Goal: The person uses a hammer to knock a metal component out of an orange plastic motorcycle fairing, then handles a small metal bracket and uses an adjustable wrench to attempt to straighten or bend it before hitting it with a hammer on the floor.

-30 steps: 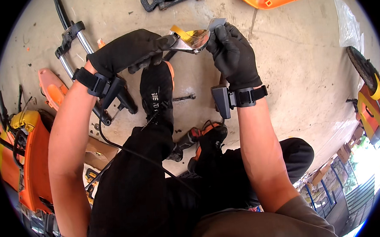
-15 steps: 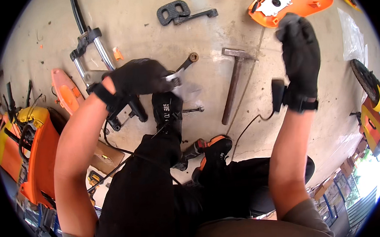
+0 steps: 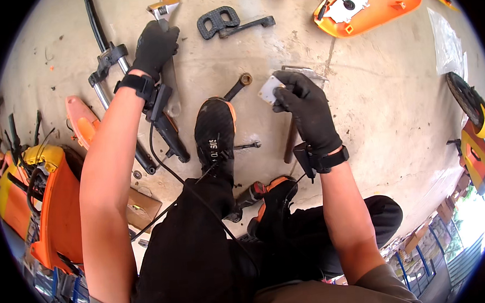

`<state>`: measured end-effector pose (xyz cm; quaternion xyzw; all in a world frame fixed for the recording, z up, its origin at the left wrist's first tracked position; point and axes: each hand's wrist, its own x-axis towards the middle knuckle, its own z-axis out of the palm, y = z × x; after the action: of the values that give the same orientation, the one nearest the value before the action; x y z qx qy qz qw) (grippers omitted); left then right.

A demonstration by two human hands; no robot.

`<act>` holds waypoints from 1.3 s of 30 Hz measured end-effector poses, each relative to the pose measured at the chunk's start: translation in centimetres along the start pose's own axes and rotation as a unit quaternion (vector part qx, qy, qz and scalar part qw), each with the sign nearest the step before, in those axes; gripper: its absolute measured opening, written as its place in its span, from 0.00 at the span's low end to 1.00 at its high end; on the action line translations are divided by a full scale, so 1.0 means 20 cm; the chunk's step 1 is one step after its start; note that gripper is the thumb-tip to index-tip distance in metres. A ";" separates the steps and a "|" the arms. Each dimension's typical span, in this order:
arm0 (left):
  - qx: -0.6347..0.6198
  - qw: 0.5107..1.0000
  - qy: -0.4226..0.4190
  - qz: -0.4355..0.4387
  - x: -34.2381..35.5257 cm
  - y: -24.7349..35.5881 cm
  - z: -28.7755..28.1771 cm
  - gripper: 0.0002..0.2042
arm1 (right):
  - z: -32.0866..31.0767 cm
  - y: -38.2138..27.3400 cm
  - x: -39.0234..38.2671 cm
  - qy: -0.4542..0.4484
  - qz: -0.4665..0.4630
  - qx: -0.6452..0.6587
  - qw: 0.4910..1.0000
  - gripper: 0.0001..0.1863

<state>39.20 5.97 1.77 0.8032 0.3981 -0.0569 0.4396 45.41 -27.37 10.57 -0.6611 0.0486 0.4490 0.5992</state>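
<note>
My left hand [image 3: 156, 49], in a black glove, is closed around the handle of an adjustable wrench [image 3: 163, 12]. Its jaws point away from me, and the grey handle runs back below the palm beside a suspension fork [image 3: 118, 59]. My right hand [image 3: 309, 107], also gloved, pinches a small pale metal plate [image 3: 270, 89] with holes between thumb and fingers. Beneath that hand lies a hammer [image 3: 291, 140], partly covered by it. A crank arm [image 3: 239, 87] rests on the floor left of the plate, and a small wrench [image 3: 247, 146] lies beside my shoe [image 3: 215, 131].
A pedal on a crank arm [image 3: 219, 24] lies farther off. Orange body panels [image 3: 374, 4] are at the far right and an orange machine [image 3: 50, 205] at the left. A red-and-black tool [image 3: 249, 198] sits between my feet. Cables hang from both wrists.
My left hand has moved forward and left with the wrench, away from my shoe. My right hand has come in leftward and nearer, over the hammer, and the plate now shows clearly in it.
</note>
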 end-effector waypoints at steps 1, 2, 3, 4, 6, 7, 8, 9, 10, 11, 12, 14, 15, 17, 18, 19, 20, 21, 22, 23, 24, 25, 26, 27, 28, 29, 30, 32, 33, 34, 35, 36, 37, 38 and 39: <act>0.013 1.000 0.005 0.011 0.03 -0.03 0.01 0.15 | 0.01 -0.01 -0.01 -0.009 -0.001 -0.005 1.000 0.16; 0.026 0.999 0.011 0.021 0.05 -0.06 0.01 0.17 | 0.03 -0.01 -0.01 -0.018 -0.001 -0.010 1.000 0.16; 0.089 0.995 0.011 0.050 0.06 -0.06 0.00 0.18 | 0.03 -0.01 -0.01 -0.023 -0.007 -0.002 1.000 0.15; 0.109 0.994 -0.008 0.019 0.04 -0.04 -0.02 0.19 | 0.03 -0.01 -0.01 -0.021 -0.008 -0.003 1.000 0.16; 0.270 0.958 0.056 0.078 0.05 -0.08 -0.03 0.16 | 0.04 -0.01 -0.01 -0.022 -0.011 -0.002 1.000 0.16; 0.303 0.939 0.107 0.122 0.04 -0.08 -0.03 0.16 | 0.05 -0.02 -0.01 -0.011 -0.007 -0.002 1.000 0.16; 0.335 0.914 0.158 0.165 0.02 -0.10 -0.04 0.17 | 0.05 -0.02 -0.01 -0.016 -0.002 0.006 1.000 0.16; 0.354 0.893 0.187 0.205 -0.11 0.04 -0.10 0.19 | 0.07 -0.03 -0.01 -0.033 0.005 0.019 0.999 0.17; 0.238 0.940 0.115 0.215 -0.16 0.15 -0.03 0.19 | 0.06 -0.01 -0.02 -0.018 0.007 0.020 1.000 0.17; 0.133 0.968 0.046 0.210 -0.24 0.23 -0.01 0.18 | 0.06 0.00 -0.02 -0.018 0.009 0.036 0.999 0.17; 0.063 0.980 -0.085 0.168 -0.32 0.27 0.01 0.16 | 0.07 0.00 -0.01 -0.022 0.012 0.051 0.998 0.17; -0.220 0.903 -0.368 0.027 -0.48 0.35 0.05 0.17 | 0.10 0.02 -0.01 -0.031 0.006 0.062 0.998 0.16; -0.143 0.907 -0.395 0.038 -0.55 0.42 0.08 0.18 | 0.11 0.03 0.00 -0.035 -0.003 0.057 0.998 0.15; -0.150 0.909 -0.386 0.052 -0.63 0.45 0.12 0.14 | 0.13 0.04 0.01 -0.041 -0.016 0.051 0.998 0.14; -0.146 0.919 -0.364 0.047 -0.65 0.44 0.14 0.12 | 0.14 0.05 0.01 -0.040 -0.022 0.050 0.998 0.14; -0.118 0.923 -0.364 0.043 -0.65 0.44 0.15 0.12 | 0.14 0.06 0.02 -0.039 -0.028 0.049 0.998 0.14; -0.091 0.926 -0.364 0.038 -0.65 0.43 0.15 0.12 | 0.14 0.07 0.03 -0.036 -0.033 0.046 0.998 0.14; -0.063 0.929 -0.363 0.033 -0.65 0.42 0.16 0.12 | 0.14 0.09 0.04 -0.033 -0.036 0.043 0.998 0.14; -0.039 0.943 -0.317 0.098 -0.65 0.41 0.18 0.12 | 0.14 0.11 0.04 -0.029 -0.041 0.040 0.998 0.14; -0.016 0.949 -0.269 0.163 -0.65 0.37 0.20 0.12 | 0.13 0.13 0.04 0.016 -0.066 -0.008 0.998 0.14; 0.007 0.948 -0.222 0.227 -0.65 0.34 0.22 0.12 | 0.12 0.15 0.03 0.063 -0.089 -0.056 0.992 0.14; 0.025 0.956 -0.213 0.198 -0.63 0.30 0.23 0.11 | 0.10 0.18 0.02 0.111 -0.112 -0.104 0.982 0.13; 0.043 0.963 -0.204 0.169 -0.60 0.26 0.24 0.11 | 0.05 0.23 0.01 0.194 -0.082 -0.183 0.960 0.16; 0.062 0.970 -0.191 0.134 -0.59 0.22 0.24 0.10 | 0.02 0.22 -0.04 0.223 -0.054 -0.229 0.946 0.18; 0.076 0.969 -0.185 0.146 -0.57 0.19 0.25 0.10 | 0.00 0.20 -0.10 0.252 -0.027 -0.274 0.928 0.21; 0.090 0.967 -0.179 0.157 -0.56 0.16 0.25 0.10 | -0.04 0.26 -0.14 0.249 -0.019 -0.319 0.914 0.23; 0.102 0.964 -0.175 0.173 -0.55 0.15 0.27 0.09 | -0.10 0.37 -0.19 0.250 -0.012 -0.364 0.897 0.24; 0.132 0.959 -0.168 0.188 -0.55 0.13 0.31 0.09 | -0.15 0.54 -0.27 0.228 0.025 -0.420 0.878 0.27; 0.147 0.956 -0.163 0.195 -0.54 0.12 0.32 0.09 | -0.15 0.56 -0.30 0.206 0.052 -0.431 0.877 0.27; 0.155 0.951 -0.171 0.204 -0.54 0.12 0.33 0.09 | -0.15 0.58 -0.31 0.184 0.078 -0.442 0.875 0.28; 0.162 0.947 -0.178 0.213 -0.54 0.12 0.34 0.09 | -0.16 0.58 -0.31 0.157 0.123 -0.441 0.875 0.29; 0.170 0.942 -0.186 0.224 -0.53 0.12 0.35 0.10 | -0.17 0.60 -0.30 0.155 0.120 -0.451 0.871 0.29; 0.183 0.938 -0.192 0.221 -0.53 0.13 0.35 0.09 | -0.19 0.63 -0.29 0.154 0.117 -0.460 0.866 0.29; 0.197 0.935 -0.198 0.219 -0.52 0.14 0.36 0.09 | -0.21 0.65 -0.28 0.152 0.114 -0.470 0.862 0.29; 0.210 0.932 -0.203 0.214 -0.52 0.15 0.37 0.09 | -0.22 0.63 -0.28 0.133 0.120 -0.444 0.878 0.27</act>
<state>36.12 -6.54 3.85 0.9146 0.0978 -0.2053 0.3343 36.83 -37.12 4.33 -0.9003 0.0017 0.3997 0.1720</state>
